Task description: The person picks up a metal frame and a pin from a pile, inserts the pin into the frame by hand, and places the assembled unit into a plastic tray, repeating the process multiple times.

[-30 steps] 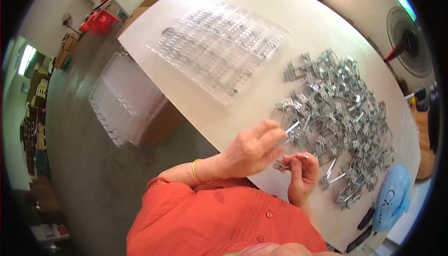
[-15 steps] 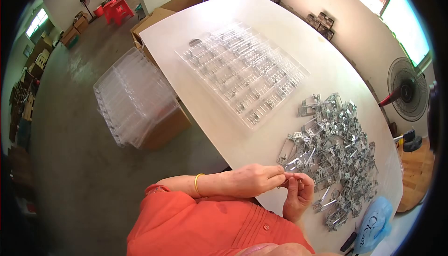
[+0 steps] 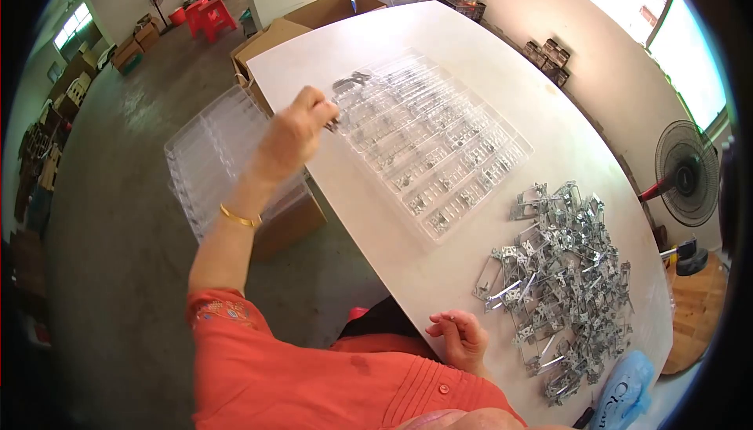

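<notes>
My left hand point(image 3: 294, 128), with a gold bracelet at the wrist, is stretched out over the near-left edge of a clear plastic tray point(image 3: 430, 230). Its fingers are pinched on a small dark metal piece point(image 3: 333, 124), partly hidden by them. Small metal parts sit in rows in the tray's compartments, and a few darker pieces point(image 3: 351, 79) lie at its far-left corner. By the table's front edge, my right hand point(image 3: 463, 341) is held with curled fingers; whatever is at its fingertips is too small to name. Right of it spreads a heap of metal brackets point(image 3: 561, 281).
A stack of clear trays point(image 3: 212, 136) rests on a cardboard box point(image 3: 294, 226) left of the white table point(image 3: 369, 246). A blue plastic-wrapped packet point(image 3: 623, 391) lies at the right corner. Beyond the right edge stand a fan point(image 3: 684, 175) and a wooden stool point(image 3: 698, 312).
My hands, together near the heap before, have parted. The left has swung forward and left to the tray with a small piece; the right has drawn slightly left. The whole view has shifted somewhat.
</notes>
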Demonstrator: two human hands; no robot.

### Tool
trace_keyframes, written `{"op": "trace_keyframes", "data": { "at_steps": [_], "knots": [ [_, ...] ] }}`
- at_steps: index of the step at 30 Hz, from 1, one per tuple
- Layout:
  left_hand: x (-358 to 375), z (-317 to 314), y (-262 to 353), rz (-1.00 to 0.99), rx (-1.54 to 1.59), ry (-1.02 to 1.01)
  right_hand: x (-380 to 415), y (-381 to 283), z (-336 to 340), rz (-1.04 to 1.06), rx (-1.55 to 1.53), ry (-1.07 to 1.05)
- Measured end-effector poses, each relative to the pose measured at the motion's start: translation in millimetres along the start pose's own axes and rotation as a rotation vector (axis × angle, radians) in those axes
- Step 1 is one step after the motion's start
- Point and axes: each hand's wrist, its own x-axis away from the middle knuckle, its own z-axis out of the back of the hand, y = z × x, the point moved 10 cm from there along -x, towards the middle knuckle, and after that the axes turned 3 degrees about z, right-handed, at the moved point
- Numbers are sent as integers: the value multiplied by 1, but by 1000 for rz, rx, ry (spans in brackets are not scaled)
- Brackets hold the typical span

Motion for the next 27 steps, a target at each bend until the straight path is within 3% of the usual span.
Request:
{"op": "trace_keyframes", "data": {
  "at_steps": [4,10,27],
  "knots": [
    [-20,-33,-64,-58,-157,-157,-2,10,-1,-33,-2,-8],
    [-38,-74,-95,-99,-201,-286,-4,13,2,-91,-30,27],
    [-45,-133,-138,-114,-340,-500,-4,19,3,-141,-39,54]
  ]
}}
